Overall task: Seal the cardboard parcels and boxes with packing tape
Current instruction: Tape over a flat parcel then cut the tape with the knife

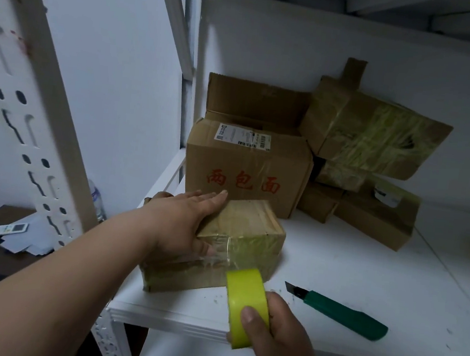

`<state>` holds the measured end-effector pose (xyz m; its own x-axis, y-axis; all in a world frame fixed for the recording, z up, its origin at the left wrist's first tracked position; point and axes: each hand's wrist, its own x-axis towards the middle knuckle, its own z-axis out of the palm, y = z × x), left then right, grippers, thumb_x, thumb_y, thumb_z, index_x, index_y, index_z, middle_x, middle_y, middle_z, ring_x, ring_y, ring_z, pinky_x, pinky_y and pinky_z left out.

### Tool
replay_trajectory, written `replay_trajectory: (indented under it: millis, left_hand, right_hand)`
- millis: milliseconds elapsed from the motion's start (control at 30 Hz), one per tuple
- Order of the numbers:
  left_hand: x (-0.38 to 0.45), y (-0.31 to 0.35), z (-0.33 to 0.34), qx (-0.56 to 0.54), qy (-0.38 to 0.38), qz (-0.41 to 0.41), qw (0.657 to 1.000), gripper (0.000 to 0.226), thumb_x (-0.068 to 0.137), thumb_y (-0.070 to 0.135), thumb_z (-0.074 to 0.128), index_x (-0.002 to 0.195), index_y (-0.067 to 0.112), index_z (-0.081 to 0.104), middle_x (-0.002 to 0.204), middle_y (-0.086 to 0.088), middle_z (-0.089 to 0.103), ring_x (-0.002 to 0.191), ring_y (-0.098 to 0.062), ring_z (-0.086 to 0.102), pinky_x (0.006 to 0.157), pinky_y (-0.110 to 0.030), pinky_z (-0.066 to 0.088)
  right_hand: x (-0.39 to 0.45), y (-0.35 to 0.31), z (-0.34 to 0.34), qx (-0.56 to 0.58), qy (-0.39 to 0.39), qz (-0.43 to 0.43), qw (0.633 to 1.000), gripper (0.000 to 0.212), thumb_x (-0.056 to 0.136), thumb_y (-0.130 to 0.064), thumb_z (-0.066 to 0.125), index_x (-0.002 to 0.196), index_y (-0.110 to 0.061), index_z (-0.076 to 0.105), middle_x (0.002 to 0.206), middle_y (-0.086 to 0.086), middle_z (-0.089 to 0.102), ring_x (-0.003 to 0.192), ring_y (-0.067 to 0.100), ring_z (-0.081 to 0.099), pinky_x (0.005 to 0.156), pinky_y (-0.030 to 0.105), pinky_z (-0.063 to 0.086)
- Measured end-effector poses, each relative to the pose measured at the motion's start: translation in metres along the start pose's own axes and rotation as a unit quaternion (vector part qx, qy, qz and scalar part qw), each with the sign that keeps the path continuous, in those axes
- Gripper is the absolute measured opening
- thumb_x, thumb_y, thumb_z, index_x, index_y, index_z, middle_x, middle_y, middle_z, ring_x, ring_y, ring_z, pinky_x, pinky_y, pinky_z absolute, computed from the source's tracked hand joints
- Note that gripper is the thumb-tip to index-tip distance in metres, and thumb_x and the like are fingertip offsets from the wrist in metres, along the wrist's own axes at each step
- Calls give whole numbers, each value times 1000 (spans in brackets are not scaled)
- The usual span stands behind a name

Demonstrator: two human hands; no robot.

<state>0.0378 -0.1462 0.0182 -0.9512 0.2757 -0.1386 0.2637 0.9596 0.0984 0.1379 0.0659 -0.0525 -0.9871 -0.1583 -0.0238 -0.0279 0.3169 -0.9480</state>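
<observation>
Parcel: a small brown cardboard parcel (239, 236) wrapped all over in shiny yellowish tape, sitting at the near left corner of the white shelf board (362, 278). The tape looks wrinkly and glossy on the near face, with neat parallel strips across the top.

Left hand: the left hand (185, 224) lies flat on the parcel's left top edge, fingers straight and pressing down, thumb down on the near face where the clear tape strip runs.

Right hand: the right hand (278, 336) grips a roll of bright yellow-green packing tape (246, 303), thumb on its outer face, just in front of the parcel. A stretch of tape seems to run from the roll up to the parcel's near side, kinda hard to tell.

Cutter: a green-handled utility knife (341, 311) with its blade out lies on the shelf, right of the roll.

Other boxes: a bigger brown cardboard box with red characters and a shipping label (243, 170) stands just behind the parcel. Further right, a messy pile of taped cardboard parcels (368, 163) leans against the back wall.

Far left: a low dark table with papers (4, 240).
</observation>
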Motion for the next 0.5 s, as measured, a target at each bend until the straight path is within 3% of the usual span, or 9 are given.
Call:
replay_trajectory:
  millis: [67, 133, 233, 300, 367, 400, 433, 500]
  left_hand:
    - [0, -1, 1, -3, -2, 8, 1000, 98, 81, 70, 58, 148, 55, -12, 164, 16, 3, 151, -14, 9, 120, -46, 16]
    - [-1, -1, -1, 0, -16, 11, 1000, 92, 83, 67, 59, 145, 62, -8, 164, 14, 1, 151, -16, 7, 120, -50, 15]
    - [2, -1, -3, 14, -34, 13, 999, 85, 86, 62, 59, 144, 65, -2, 165, 11, -1, 152, -18, 6, 121, -50, 13]
    - [5, -4, -4, 19, -29, 21, 999, 83, 86, 62, 60, 145, 64, 2, 165, 10, 4, 150, -19, 14, 120, -47, 18]
    - [8, -8, -9, -29, -32, 34, 998, 80, 86, 58, 62, 148, 59, 11, 160, 11, 22, 144, -17, 30, 117, -39, 26]
    - [8, -10, -15, -86, -48, 40, 994, 78, 87, 54, 65, 148, 56, 17, 154, 13, 34, 137, -14, 39, 114, -34, 30]
    - [8, -12, -22, -149, -72, 39, 985, 74, 87, 50, 67, 147, 54, 24, 145, 16, 44, 131, -10, 46, 111, -28, 32]
    - [8, -17, -31, -237, -127, 20, 963, 59, 87, 47, 68, 139, 53, 41, 130, 21, 56, 120, -4, 54, 105, -21, 35]
  right_hand:
    - [5, 12, -2, 0, -8, 29, 1000, 42, 69, -57, 52, 86, -21, 62, 73, 5, 63, 69, 11, 62, 68, 23, 48]
    - [12, 16, -3, 10, -17, 49, 999, 41, 75, -52, 53, 82, -12, 60, 66, -2, 55, 62, 7, 53, 60, 19, 40]
    - [22, 19, -3, 25, -7, 39, 999, 32, 95, -38, 60, 69, -19, 56, 56, -13, 55, 55, -2, 48, 57, 13, 37]
    - [25, 22, -5, 15, -15, 33, 999, 25, 97, -32, 59, 73, -24, 59, 58, -18, 60, 57, -4, 52, 60, 12, 39]
    - [23, 24, -7, 6, -45, 35, 998, 23, 82, -47, 64, 83, -24, 68, 77, -11, 71, 74, 4, 64, 70, 21, 48]
    - [21, 22, -11, 20, -69, 35, 997, 33, 68, -49, 67, 89, -24, 71, 86, -2, 74, 83, 12, 67, 76, 29, 52]
    - [19, 21, -17, 52, -95, 34, 994, 42, 57, -45, 69, 92, -22, 72, 91, 5, 75, 85, 18, 69, 76, 34, 53]
    - [16, 15, -30, 107, -143, 2, 984, 47, 53, -33, 74, 97, -18, 72, 92, 7, 76, 84, 15, 70, 72, 28, 53]
